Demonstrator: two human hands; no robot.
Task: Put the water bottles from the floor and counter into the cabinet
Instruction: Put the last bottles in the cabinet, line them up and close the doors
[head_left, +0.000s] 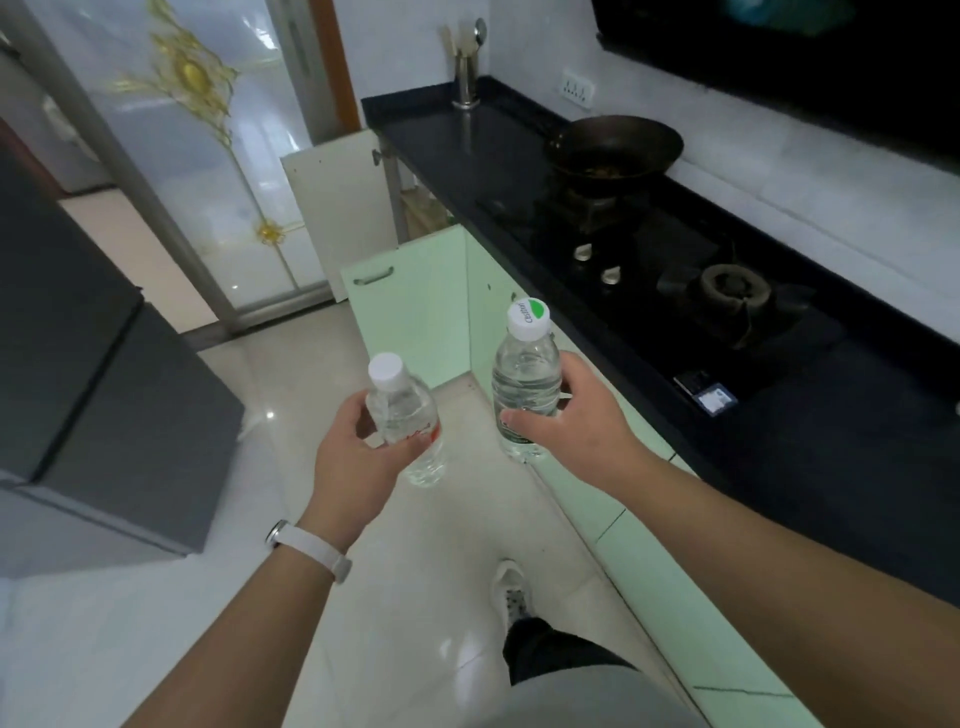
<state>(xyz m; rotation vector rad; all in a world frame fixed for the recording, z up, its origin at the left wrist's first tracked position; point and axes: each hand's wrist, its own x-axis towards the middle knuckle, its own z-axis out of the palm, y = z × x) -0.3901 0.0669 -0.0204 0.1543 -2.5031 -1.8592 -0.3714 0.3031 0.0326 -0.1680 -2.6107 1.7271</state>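
My left hand (358, 457) grips a clear water bottle with a red label and a white cap (410, 421), held upright over the floor. My right hand (571, 410) grips a second clear bottle with a green label and a white-and-green cap (524, 374), also upright. Both bottles hang in front of a pale green lower cabinet whose door (410, 301) stands open toward me. Its inside is hidden from this angle. A second, white cabinet door (343, 208) stands open farther back.
A black counter (467, 135) runs along the right with a gas hob, a dark wok (613, 145) and a metal utensil holder (465, 73). A grey box-like unit (104, 395) stands at the left. Glossy tiled floor (291, 597) lies between them. My shoe (511, 587) shows below.
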